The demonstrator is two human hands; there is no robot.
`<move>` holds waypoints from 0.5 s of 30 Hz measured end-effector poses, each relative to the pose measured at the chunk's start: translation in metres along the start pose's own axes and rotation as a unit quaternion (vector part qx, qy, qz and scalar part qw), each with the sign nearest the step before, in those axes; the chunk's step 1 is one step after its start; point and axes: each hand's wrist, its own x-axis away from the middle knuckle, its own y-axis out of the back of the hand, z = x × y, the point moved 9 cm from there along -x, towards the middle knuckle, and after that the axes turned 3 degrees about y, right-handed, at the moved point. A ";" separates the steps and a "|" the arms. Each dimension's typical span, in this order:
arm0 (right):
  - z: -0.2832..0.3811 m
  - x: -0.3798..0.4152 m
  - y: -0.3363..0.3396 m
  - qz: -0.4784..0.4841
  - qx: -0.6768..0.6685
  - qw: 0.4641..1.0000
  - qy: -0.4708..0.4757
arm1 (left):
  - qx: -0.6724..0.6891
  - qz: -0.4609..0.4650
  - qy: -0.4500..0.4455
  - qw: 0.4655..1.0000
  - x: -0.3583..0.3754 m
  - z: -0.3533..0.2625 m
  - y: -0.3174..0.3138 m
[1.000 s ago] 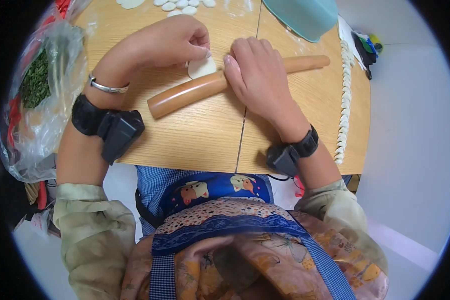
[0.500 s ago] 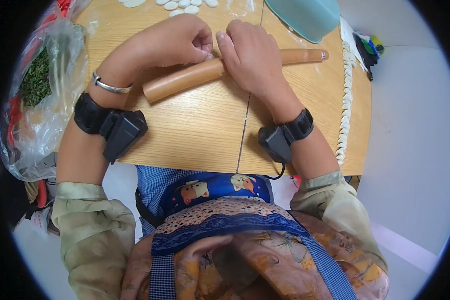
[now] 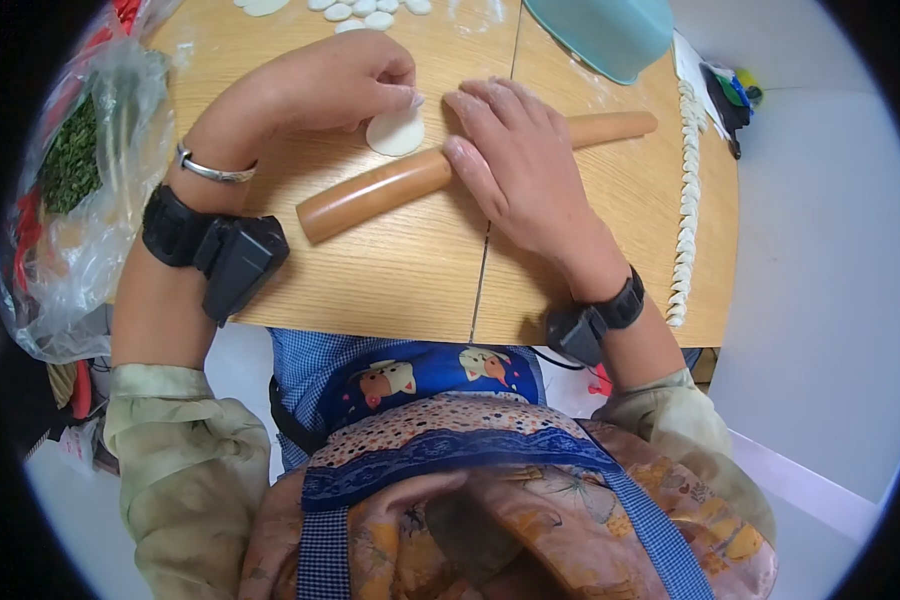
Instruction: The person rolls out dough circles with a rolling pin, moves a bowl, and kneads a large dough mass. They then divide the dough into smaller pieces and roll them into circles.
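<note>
A round flat dough wrapper (image 3: pixel 396 132) lies on the wooden table, its far edge pinched between the thumb and fingers of my left hand (image 3: pixel 380 88). Just nearer to me, a wooden rolling pin (image 3: pixel 375 198) slants across the table, its right end farther from me. My right hand (image 3: pixel 515 165) rests palm-down over the middle of the pin, with fingers stretched out past it. That hand hides the part of the pin beneath it.
Several flattened dough pieces (image 3: pixel 365 12) lie at the far edge of view. A light-blue basin (image 3: pixel 610 35) stands at the far right. A long row of small shaped dough pieces (image 3: pixel 688 210) runs along the right table edge. Chopped greens (image 3: pixel 73 155) sit in a plastic bag at left.
The rolling pin has come toward me under my right hand, whose fingers have straightened. The dough wrapper, hidden before, now shows beyond the pin. My left hand has barely moved.
</note>
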 end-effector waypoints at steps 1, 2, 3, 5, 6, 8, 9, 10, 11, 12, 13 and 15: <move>-0.003 -0.007 -0.003 -0.015 0.015 1.000 0.005 | 0.000 0.000 0.000 1.000 -0.002 0.003 0.000; -0.006 -0.015 -0.006 -0.031 0.030 0.999 0.010 | -0.023 -0.023 -0.021 0.999 -0.005 0.003 0.003; -0.009 -0.023 -0.011 -0.031 0.029 0.999 0.011 | -0.046 -0.046 -0.043 0.997 -0.007 0.002 0.006; -0.022 -0.039 -0.021 -0.017 0.032 0.999 -0.021 | -0.044 -0.051 -0.048 0.997 -0.006 0.003 0.010; -0.026 -0.047 -0.025 -0.016 0.031 0.999 -0.021 | -0.042 -0.055 -0.054 0.996 -0.006 0.003 0.011; -0.033 -0.057 -0.029 -0.032 0.018 0.999 -0.027 | -0.063 -0.062 -0.060 0.994 -0.009 0.005 0.010; -0.034 -0.059 -0.031 -0.032 0.017 0.999 -0.027 | -0.084 -0.069 -0.068 0.992 -0.009 0.003 0.010; -0.036 -0.061 -0.031 -0.044 0.008 0.998 -0.041 | -0.084 -0.069 -0.068 0.992 -0.009 0.004 0.010; -0.039 -0.061 -0.030 -0.057 -0.002 0.997 -0.054 | -0.073 -0.061 -0.063 0.993 -0.009 0.005 0.009; -0.038 -0.059 -0.029 -0.057 -0.003 0.997 -0.054 | -0.062 -0.053 -0.059 0.995 -0.010 0.008 0.008; -0.036 -0.056 -0.028 -0.058 -0.001 0.997 -0.056 | -0.062 -0.053 -0.059 0.995 -0.010 0.009 0.007; -0.030 -0.046 -0.021 -0.058 0.001 0.997 -0.058 | -0.049 -0.050 -0.079 0.994 -0.009 0.003 0.005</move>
